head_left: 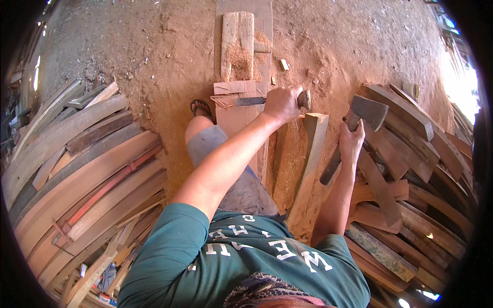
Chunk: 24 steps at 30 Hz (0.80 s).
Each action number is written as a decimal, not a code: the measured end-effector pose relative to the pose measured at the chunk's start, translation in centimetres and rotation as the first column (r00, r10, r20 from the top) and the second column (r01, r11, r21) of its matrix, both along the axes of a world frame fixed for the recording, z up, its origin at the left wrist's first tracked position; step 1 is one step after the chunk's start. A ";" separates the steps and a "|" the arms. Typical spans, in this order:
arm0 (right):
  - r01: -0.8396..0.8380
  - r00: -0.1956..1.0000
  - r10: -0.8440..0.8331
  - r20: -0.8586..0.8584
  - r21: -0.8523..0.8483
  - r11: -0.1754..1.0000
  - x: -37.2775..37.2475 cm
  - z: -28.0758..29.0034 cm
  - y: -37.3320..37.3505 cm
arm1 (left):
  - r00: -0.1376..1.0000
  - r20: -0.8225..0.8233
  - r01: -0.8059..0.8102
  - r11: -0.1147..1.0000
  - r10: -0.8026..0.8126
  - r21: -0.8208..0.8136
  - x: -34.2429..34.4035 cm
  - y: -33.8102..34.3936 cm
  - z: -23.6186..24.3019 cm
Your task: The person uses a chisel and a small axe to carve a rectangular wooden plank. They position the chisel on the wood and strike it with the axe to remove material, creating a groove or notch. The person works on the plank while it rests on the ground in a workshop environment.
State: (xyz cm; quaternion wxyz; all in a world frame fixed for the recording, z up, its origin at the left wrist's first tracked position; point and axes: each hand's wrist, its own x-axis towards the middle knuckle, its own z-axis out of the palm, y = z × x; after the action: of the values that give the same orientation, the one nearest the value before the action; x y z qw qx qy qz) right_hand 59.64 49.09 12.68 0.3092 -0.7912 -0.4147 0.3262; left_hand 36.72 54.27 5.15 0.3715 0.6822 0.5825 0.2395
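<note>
My left hand point(282, 105) is closed around the handle of a chisel point(250, 101), and the butt of the handle sticks out to the right of the fist. The blade points left and lies across a reddish wooden board point(237, 117), with its tip at some curled splinters point(222, 102) on the board's left edge. Off to the right, my right hand point(352, 141) grips a hatchet point(370, 111) high on the handle, just below the dark metal head. The hatchet's handle slants down and left beneath the hand, apart from the board.
A worn wooden block point(238, 36) with shavings lies beyond the board. Stacked planks point(87, 154) and a red bar clamp point(115, 185) fill the left side. More timber point(405, 138) is piled at right. An upright-looking beam point(312, 138) stands between my hands. Wood chips point(284, 64) dot the dirt floor.
</note>
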 end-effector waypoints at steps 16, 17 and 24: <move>-0.294 0.910 0.321 0.262 -0.138 0.946 -4.8 -2.4 -0.1 | 0.994 0.094 -0.066 0.994 0.058 0.082 -0.2 0.2 2.3; -0.273 0.930 0.326 0.166 -0.280 0.920 -4.6 -2.3 0.2 | 0.995 0.085 -0.064 0.996 0.058 0.064 -0.3 0.2 2.4; 0.123 0.983 -0.110 -0.145 0.088 0.988 -5.6 -1.2 2.1 | 0.999 0.033 -0.037 0.997 0.034 0.070 0.1 0.1 0.9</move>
State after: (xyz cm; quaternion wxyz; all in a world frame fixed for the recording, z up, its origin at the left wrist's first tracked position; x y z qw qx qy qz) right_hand 54.04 51.23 11.51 0.3939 -0.7736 -0.3603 0.3416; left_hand 36.77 54.32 6.09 0.3521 0.6806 0.5796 0.2773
